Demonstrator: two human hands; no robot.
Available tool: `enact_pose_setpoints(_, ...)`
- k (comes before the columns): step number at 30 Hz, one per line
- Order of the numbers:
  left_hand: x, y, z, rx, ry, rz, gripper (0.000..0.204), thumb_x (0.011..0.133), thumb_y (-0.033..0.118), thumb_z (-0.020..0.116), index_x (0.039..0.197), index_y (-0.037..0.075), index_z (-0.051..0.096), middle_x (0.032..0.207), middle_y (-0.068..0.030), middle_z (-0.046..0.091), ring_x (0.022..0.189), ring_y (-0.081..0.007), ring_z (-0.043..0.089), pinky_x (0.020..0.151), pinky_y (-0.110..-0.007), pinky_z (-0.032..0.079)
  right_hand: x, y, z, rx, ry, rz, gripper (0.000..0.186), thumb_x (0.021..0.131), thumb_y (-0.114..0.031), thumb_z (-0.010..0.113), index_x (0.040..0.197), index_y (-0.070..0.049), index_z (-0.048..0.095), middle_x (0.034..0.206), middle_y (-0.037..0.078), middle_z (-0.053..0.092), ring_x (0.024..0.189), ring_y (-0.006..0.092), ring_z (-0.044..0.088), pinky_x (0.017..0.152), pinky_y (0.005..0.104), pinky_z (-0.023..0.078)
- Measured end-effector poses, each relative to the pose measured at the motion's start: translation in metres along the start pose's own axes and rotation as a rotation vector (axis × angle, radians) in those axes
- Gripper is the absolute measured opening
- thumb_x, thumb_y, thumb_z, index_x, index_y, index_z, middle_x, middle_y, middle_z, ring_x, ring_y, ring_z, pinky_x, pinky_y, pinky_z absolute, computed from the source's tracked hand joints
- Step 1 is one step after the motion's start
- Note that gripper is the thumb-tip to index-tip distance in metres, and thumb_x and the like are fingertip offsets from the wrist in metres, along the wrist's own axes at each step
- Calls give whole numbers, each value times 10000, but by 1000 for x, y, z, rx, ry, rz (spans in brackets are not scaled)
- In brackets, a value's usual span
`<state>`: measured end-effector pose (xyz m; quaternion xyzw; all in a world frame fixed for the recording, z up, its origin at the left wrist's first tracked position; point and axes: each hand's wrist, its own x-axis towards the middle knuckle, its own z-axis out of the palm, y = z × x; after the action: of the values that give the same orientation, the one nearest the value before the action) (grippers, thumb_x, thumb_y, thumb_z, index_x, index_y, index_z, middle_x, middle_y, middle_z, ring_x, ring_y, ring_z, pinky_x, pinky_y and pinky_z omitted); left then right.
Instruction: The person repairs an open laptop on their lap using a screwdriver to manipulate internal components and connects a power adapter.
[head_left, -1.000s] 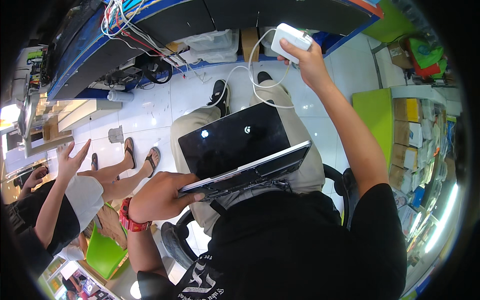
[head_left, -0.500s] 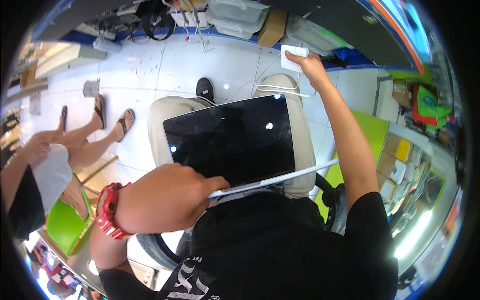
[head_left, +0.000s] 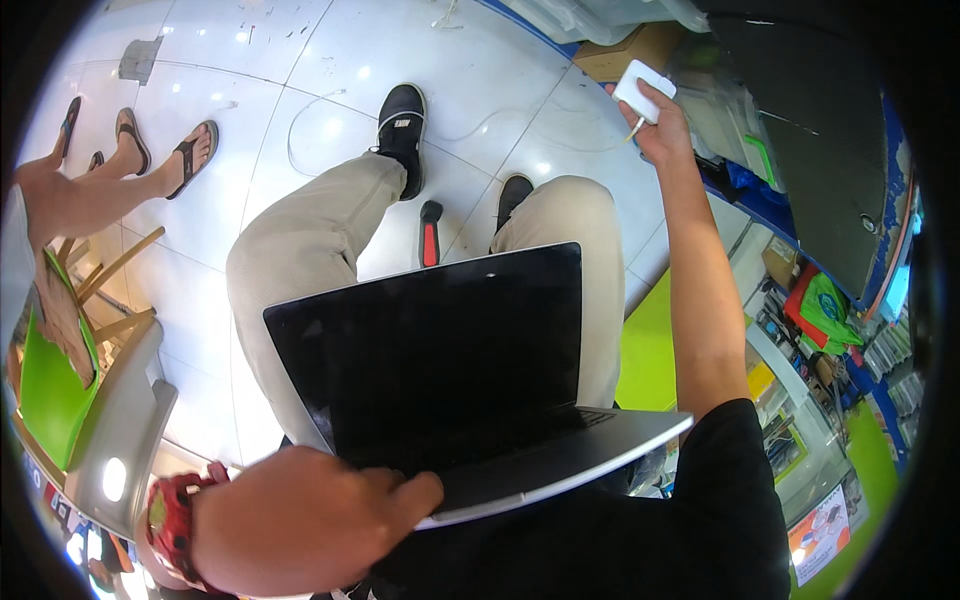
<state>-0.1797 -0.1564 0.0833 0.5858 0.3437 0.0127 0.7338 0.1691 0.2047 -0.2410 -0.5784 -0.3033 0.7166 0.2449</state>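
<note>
An open laptop (head_left: 430,370) with a dark screen and silver body rests across my lap, its keyboard side toward me. My left hand (head_left: 330,510) is closed on the front left part of its base, fingers bent over the edge. Out at the far right, away from the laptop, my right hand (head_left: 660,125) grips a white square power adapter (head_left: 640,88), thumb across it. A short piece of white cable (head_left: 634,130) shows below the adapter. The thin white charger cable (head_left: 292,140) trails over the floor and crosses my left shoe (head_left: 402,135).
A black and red object (head_left: 430,235), possibly a tool handle, is between my legs. At the left sits another person (head_left: 100,195) in sandals, near a green chair (head_left: 55,395). Plastic bins and a cardboard box (head_left: 630,52) stand at the far right, beside a dark cabinet (head_left: 810,130).
The view has turned. The laptop sits closer to my body, tilted so its keyboard deck shows. My right hand has carried the power adapter farther right, and my left foot extends forward.
</note>
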Motion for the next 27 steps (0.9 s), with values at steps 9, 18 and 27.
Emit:
enact_pose_setpoints(9, 30, -56, -24, 121, 224, -83, 382, 897, 178, 866, 1155, 42, 620, 971, -118, 650, 948, -364, 699, 775, -463, 520, -38, 21, -8, -28, 27, -15, 472, 1048, -91, 720, 1478, 14, 558, 1363, 171, 711, 1171, 443, 780, 828, 373, 679)
enact_pose_setpoints(18, 75, -88, -29, 2, 298, -51, 267, 990, 144, 784, 1096, -12, 595, 1348, -210, 537, 1012, -392, 627, 896, -460, 512, -35, 15, -38, -70, 104, -112, 424, 1053, -85, 720, 1434, 36, 579, 1308, 189, 730, 1117, 410, 795, 843, 427, 686)
enact_pose_setpoints(27, 112, -122, -67, -75, 61, -56, 203, 1082, 196, 664, 1037, 20, 574, 880, -188, 628, 757, -439, 647, 694, -530, 506, 95, -36, -64, -98, 52, -389, 421, 1085, -123, 697, 1468, -25, 554, 1429, 163, 642, 1296, 363, 674, 993, 513, 645)
